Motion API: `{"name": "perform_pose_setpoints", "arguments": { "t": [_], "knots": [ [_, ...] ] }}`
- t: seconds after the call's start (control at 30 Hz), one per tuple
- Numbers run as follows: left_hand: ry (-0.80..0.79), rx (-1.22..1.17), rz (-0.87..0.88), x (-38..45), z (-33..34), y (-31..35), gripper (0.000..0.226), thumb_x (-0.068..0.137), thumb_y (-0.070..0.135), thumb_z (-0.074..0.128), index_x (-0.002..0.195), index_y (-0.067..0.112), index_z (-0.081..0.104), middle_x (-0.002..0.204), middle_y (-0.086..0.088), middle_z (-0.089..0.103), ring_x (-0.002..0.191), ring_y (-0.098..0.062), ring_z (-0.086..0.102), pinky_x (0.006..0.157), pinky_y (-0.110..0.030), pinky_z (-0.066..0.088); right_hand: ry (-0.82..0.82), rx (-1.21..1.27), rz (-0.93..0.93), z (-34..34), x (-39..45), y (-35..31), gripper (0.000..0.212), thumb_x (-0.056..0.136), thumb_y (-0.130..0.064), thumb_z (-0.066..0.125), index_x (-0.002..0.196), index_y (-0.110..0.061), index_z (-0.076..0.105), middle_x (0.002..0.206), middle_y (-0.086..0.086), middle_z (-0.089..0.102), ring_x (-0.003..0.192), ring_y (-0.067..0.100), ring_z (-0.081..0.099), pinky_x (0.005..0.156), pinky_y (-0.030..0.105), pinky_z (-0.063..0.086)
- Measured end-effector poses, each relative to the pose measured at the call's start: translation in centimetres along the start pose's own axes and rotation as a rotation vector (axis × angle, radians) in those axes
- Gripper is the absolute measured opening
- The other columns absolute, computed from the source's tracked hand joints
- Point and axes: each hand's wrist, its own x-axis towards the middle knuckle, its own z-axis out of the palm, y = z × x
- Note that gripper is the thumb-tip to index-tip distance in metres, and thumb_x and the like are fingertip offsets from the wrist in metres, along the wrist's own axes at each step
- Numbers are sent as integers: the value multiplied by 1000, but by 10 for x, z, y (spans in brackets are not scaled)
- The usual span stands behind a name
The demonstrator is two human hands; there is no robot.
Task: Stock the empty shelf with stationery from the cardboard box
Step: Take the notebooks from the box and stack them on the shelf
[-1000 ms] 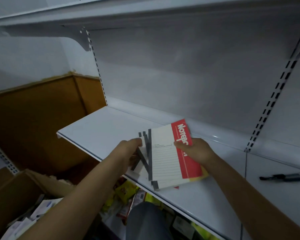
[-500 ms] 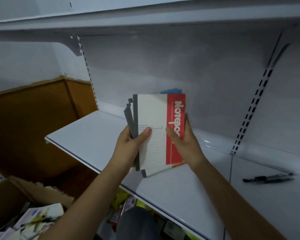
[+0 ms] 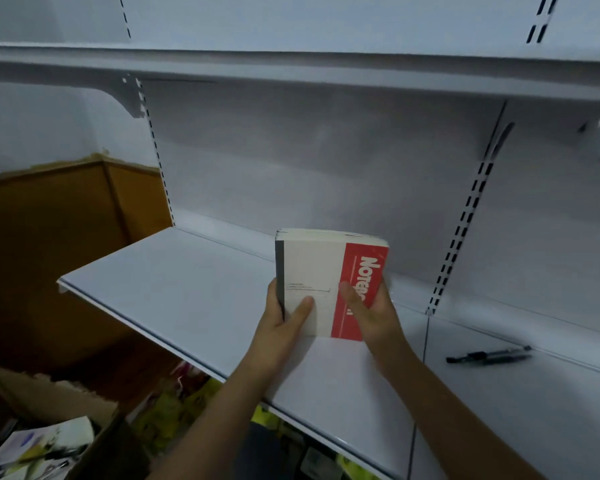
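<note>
A stack of notebooks (image 3: 321, 271), white with a red band and grey spines, stands upright on its lower edge on the white shelf (image 3: 174, 282). My left hand (image 3: 284, 323) grips its left, spine side with the thumb across the front cover. My right hand (image 3: 371, 313) grips the red right side, thumb on the front. The cardboard box (image 3: 59, 414) sits on the floor at the lower left with papers and stationery inside.
Two dark pens (image 3: 489, 355) lie on the shelf section to the right. Another white shelf (image 3: 291, 67) hangs overhead. A slotted upright (image 3: 454, 244) divides the shelf bays. A brown wooden panel (image 3: 49, 237) stands to the left. Yellow packets (image 3: 167, 410) fill the shelf below.
The fanned, tilted notebooks have been squared into one neat stack and set upright on the shelf. Both hands moved with them and still hold their sides.
</note>
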Motion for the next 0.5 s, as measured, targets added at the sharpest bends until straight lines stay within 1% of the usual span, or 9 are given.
{"name": "perform_pose_setpoints", "arguments": {
  "t": [0.03,0.07,0.1,0.13,0.23,0.3,0.37,0.43,0.5],
  "knots": [
    [-10,8,-9,0,-2,-3,50,96,43,58,137,50,31,128,24,58,108,3,61,83,-19,55,7,-4,20,0,1,0,52,76,-45,70,123,-35,50,112,-10,69,98,10,69,79,28,59],
    [-20,16,-7,1,-4,-4,49,96,44,57,137,51,31,128,26,57,110,3,60,87,-21,55,16,-2,31,0,3,0,54,76,-43,72,125,-34,50,112,-10,69,98,10,69,74,23,58],
    [-24,25,-4,0,-5,-4,49,97,43,57,137,52,31,128,28,56,111,4,59,89,-21,54,26,-1,34,1,4,2,55,77,-39,74,126,-33,49,111,-11,69,96,8,69,70,19,56],
    [-21,27,0,0,-5,-3,49,97,41,57,137,53,31,128,29,56,110,6,59,88,-19,53,32,-3,37,1,4,5,56,78,-34,76,126,-33,48,111,-11,69,95,6,69,68,17,55],
    [4,24,10,-5,-2,-1,54,97,38,57,140,51,27,129,33,51,110,6,56,78,-10,51,25,-28,69,0,0,24,59,78,-23,80,126,-33,47,112,-10,68,100,7,67,74,19,56],
    [19,30,14,-5,-1,-4,57,97,38,57,143,49,25,132,33,49,115,4,54,81,-10,50,7,-37,98,-3,-1,31,57,77,-22,80,126,-29,52,114,-8,69,104,11,67,80,24,57],
    [31,30,13,-5,-1,-11,57,98,36,57,144,47,26,133,30,50,119,-1,53,87,-15,51,-3,-35,106,-5,-3,33,50,79,-21,80,124,-25,58,111,-7,71,102,11,68,83,26,57],
    [45,30,12,-6,0,-17,56,98,34,57,143,46,26,132,27,52,121,-5,54,94,-24,52,3,-43,94,-5,-6,30,47,80,-19,79,123,-24,60,110,-9,71,99,7,68,80,23,57],
    [63,48,17,-7,0,-22,57,98,34,58,143,46,25,131,26,54,121,-5,55,97,-32,52,-7,-45,88,-4,-8,30,50,81,-18,78,126,-24,57,112,-10,70,100,4,67,76,17,55]
  ]
}}
